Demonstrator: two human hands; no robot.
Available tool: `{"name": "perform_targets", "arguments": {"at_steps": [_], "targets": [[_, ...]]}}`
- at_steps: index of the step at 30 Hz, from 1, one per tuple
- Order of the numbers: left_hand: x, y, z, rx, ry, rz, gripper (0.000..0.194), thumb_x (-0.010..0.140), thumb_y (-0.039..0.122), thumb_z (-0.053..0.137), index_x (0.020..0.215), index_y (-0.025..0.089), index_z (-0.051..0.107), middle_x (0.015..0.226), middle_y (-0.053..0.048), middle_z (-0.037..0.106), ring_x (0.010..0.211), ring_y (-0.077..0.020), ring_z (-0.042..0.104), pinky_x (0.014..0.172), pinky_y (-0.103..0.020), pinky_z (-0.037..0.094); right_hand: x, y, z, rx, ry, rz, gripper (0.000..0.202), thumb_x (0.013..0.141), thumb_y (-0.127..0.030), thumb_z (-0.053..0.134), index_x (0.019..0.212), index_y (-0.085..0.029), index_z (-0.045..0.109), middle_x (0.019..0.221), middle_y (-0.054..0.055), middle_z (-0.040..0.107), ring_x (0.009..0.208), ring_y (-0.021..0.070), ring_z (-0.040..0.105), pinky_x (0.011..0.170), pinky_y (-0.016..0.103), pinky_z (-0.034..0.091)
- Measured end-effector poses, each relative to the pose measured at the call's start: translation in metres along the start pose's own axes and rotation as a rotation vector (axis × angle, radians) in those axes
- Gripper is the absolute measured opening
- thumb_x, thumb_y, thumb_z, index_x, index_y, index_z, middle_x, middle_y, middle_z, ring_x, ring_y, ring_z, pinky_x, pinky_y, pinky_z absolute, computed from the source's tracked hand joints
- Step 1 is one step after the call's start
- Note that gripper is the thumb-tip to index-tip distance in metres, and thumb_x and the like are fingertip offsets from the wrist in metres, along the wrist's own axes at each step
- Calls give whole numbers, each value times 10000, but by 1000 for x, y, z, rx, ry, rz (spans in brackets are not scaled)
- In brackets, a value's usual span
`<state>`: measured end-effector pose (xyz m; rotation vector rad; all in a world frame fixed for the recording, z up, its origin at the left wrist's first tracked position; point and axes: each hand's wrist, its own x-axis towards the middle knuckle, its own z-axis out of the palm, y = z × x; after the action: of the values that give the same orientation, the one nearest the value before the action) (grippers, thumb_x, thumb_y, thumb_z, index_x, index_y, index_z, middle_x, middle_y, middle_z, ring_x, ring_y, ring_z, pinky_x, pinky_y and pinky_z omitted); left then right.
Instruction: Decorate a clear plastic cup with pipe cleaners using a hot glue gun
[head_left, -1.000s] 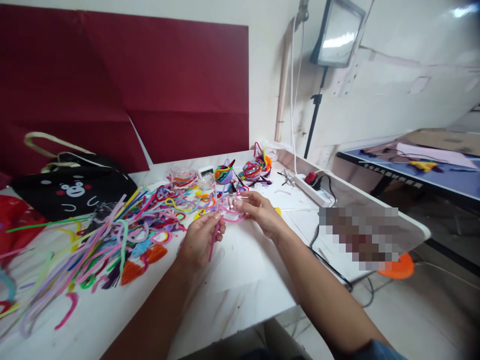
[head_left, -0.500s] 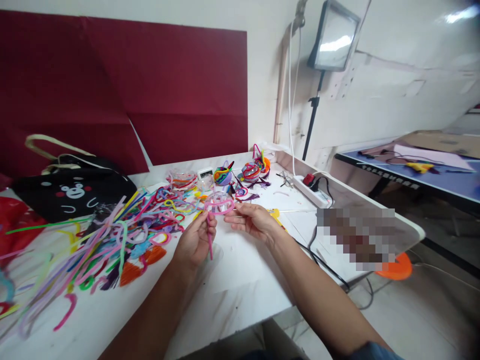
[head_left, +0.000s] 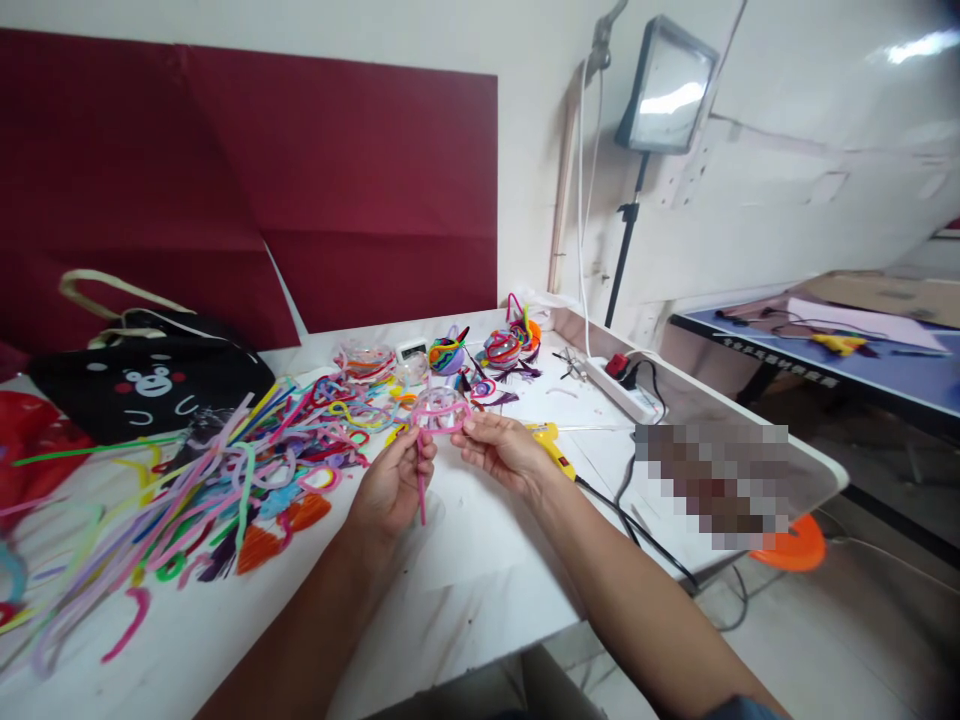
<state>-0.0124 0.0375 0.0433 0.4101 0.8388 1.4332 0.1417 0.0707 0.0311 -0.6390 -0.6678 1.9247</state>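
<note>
Between my hands is a clear, rounded plastic piece (head_left: 440,402) with a pink pipe cleaner (head_left: 448,431) running along its edge. My left hand (head_left: 395,478) pinches the pink pipe cleaner at the piece's left side, and a straight end hangs below the fingers. At the right edge, the thumb and fingers of my right hand (head_left: 499,450) close on the same pipe cleaner. Just right of that hand lies a yellow glue gun (head_left: 553,452), partly hidden by it. Left of my left hand spreads a pile of colourful pipe cleaners (head_left: 247,460).
Decorated colourful balls (head_left: 448,354) stand at the back of the white table (head_left: 480,640). A black bag (head_left: 150,385) sits at the back left. To the right are a power strip (head_left: 619,390) and dark cables. A lamp (head_left: 667,85) stands behind.
My right hand's fingers have drawn in closer on the pink pipe cleaner's right edge. More of the yellow glue gun shows beside it. The view has shifted slightly.
</note>
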Motion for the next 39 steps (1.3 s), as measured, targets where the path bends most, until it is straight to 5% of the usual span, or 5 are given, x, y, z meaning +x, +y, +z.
{"name": "perform_targets", "arguments": {"at_steps": [23, 39], "targets": [[1, -8, -5, 199, -7, 239, 90, 626, 147, 698, 650, 101, 624, 627, -29, 635, 517, -66, 523, 378, -134, 321, -2, 5, 4, 4, 85, -13, 150, 805, -4, 653, 703, -114, 640, 600, 21, 703, 559, 122, 700, 513, 182, 549], [-1, -9, -5, 322, 7, 247, 152, 601, 211, 719, 664, 113, 620, 626, -33, 647, 504, -81, 525, 428, -177, 340, 1, 7, 1, 18, 113, -20, 160, 790, 0, 647, 711, -139, 632, 598, 6, 698, 571, 119, 702, 506, 171, 549]]}}
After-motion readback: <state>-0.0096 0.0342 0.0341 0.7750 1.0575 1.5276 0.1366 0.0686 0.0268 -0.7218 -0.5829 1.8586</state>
